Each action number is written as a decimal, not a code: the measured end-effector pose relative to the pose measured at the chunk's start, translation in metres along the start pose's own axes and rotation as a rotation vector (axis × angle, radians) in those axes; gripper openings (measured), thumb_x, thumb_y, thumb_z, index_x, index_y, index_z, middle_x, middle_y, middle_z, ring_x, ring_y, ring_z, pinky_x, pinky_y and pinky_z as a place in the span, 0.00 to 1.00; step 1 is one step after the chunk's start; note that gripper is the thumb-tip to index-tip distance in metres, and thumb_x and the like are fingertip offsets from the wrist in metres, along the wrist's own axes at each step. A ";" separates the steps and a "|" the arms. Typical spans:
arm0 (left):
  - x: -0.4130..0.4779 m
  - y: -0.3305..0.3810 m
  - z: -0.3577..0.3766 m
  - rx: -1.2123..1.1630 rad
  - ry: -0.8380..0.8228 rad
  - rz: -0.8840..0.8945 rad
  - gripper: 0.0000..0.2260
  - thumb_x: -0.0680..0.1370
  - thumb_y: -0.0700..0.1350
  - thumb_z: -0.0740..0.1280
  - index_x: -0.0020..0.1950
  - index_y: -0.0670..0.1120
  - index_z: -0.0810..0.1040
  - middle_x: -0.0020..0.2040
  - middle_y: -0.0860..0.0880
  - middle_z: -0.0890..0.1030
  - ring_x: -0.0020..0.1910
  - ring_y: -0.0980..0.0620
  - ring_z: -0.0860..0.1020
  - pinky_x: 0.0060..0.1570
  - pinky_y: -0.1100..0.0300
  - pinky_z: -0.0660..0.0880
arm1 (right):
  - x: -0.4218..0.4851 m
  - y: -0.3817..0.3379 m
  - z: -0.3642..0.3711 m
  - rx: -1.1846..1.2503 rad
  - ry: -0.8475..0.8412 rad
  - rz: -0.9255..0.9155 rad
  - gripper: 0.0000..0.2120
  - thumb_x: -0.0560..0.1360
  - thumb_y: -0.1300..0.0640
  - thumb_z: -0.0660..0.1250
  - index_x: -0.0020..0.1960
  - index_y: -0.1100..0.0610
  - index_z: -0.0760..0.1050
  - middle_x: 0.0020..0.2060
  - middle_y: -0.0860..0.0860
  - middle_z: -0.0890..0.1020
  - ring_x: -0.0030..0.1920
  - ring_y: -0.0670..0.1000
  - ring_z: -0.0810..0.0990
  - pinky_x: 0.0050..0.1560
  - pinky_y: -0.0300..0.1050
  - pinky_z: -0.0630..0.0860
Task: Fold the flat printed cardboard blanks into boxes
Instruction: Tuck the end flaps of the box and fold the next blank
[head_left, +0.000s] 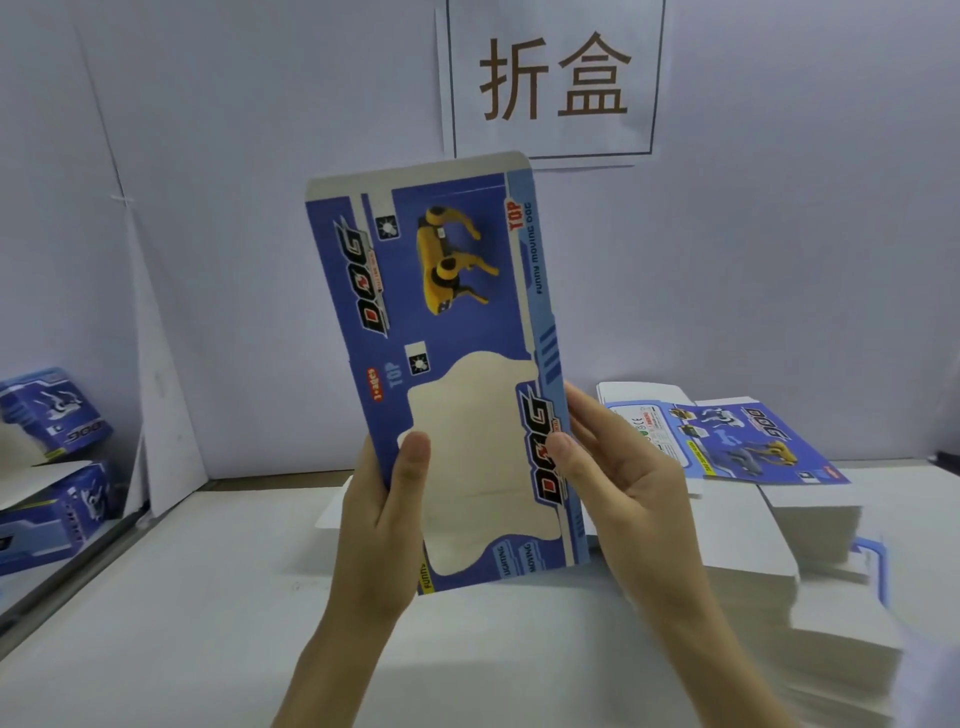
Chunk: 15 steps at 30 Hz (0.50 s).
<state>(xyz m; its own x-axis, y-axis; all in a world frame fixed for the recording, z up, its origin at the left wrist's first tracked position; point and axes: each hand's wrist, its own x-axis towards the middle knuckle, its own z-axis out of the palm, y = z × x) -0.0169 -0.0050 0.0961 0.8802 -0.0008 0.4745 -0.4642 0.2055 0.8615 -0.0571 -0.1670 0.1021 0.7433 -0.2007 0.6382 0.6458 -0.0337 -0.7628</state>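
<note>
The flat cardboard blank (447, 364) stands upright above the white table (208, 597), my left hand (382, 525) and right hand (623, 483) pinching its glossy side edges.

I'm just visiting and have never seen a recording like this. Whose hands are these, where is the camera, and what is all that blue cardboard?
There is no machine here: a person works with bare hands, and the single picture comes from a camera worn on their head, looking forward and down.

The left hand and the right hand hold up a flat blue cardboard blank, printed with a yellow toy dog and the word DOG. Each hand grips one side of its lower half, thumb on the front.

On the white table, to the right, lies a stack of more flat blanks, waiting to be folded. At the far left sit folded boxes of the same design. A paper sign with two Chinese characters hangs on the wall behind.
</note>
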 end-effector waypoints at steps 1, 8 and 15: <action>0.000 -0.001 -0.001 -0.004 0.010 0.003 0.17 0.69 0.59 0.59 0.56 0.58 0.71 0.45 0.64 0.82 0.46 0.60 0.83 0.29 0.65 0.77 | 0.000 0.001 0.001 -0.001 -0.003 -0.002 0.24 0.71 0.50 0.67 0.66 0.48 0.74 0.55 0.44 0.84 0.57 0.47 0.82 0.44 0.43 0.82; 0.005 -0.001 -0.008 0.081 -0.029 0.127 0.15 0.77 0.52 0.65 0.62 0.51 0.74 0.53 0.55 0.82 0.52 0.56 0.82 0.37 0.67 0.78 | 0.008 0.009 -0.006 0.097 0.105 0.055 0.15 0.76 0.47 0.60 0.59 0.49 0.80 0.52 0.47 0.85 0.54 0.47 0.83 0.48 0.41 0.80; 0.014 -0.005 -0.026 0.052 -0.184 0.089 0.17 0.72 0.45 0.66 0.60 0.52 0.80 0.58 0.52 0.83 0.59 0.53 0.80 0.52 0.64 0.78 | 0.014 0.014 -0.023 0.058 0.150 0.114 0.16 0.77 0.59 0.61 0.41 0.43 0.84 0.37 0.45 0.83 0.43 0.43 0.82 0.47 0.37 0.80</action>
<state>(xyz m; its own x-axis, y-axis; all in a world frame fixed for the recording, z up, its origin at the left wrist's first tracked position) 0.0003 0.0192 0.0939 0.8051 -0.1645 0.5698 -0.5478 0.1619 0.8208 -0.0416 -0.1932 0.0978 0.7809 -0.3436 0.5217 0.5709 0.0537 -0.8193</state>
